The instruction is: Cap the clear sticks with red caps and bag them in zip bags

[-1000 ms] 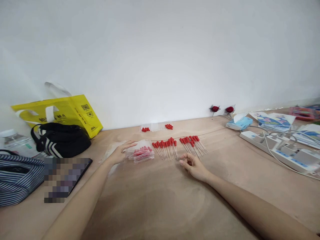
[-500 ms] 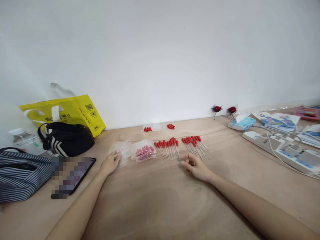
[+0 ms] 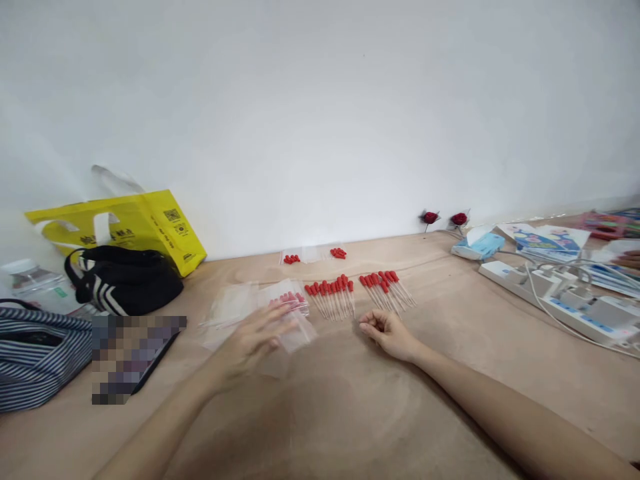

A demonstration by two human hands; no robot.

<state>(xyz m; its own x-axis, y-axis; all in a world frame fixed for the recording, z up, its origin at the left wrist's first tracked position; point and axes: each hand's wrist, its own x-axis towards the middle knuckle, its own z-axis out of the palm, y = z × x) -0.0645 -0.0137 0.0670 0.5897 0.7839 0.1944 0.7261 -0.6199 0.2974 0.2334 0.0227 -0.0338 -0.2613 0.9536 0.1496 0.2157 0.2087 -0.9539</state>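
Observation:
My left hand (image 3: 255, 340), a little blurred, has its fingers closed on a small clear zip bag (image 3: 299, 335). That bag hangs over the table's middle, just in front of a stack of clear bags with red rubber bulbs (image 3: 295, 301) inside. Behind my left wrist lie flat clear zip bags (image 3: 231, 303). My right hand (image 3: 390, 333) rests on the table with curled fingers, and nothing shows in them. Just beyond it, droppers with red bulbs and thin clear stems lie in two groups, a left group (image 3: 333, 297) and a right group (image 3: 387, 290).
Near the wall lie loose red bulbs (image 3: 291, 259) and more red bulbs (image 3: 339, 253) on clear bags. A yellow bag (image 3: 150, 220), black pouch (image 3: 135, 280), striped bag (image 3: 45, 353) and phone (image 3: 150, 363) stand left. A power strip (image 3: 560, 300) and tissue pack (image 3: 477, 247) lie right.
My left hand has lifted a clear bag from the flat bags and carried it right, towards the middle. My right hand stays nearly still. The view has shifted slightly. A hand shows at the far right.

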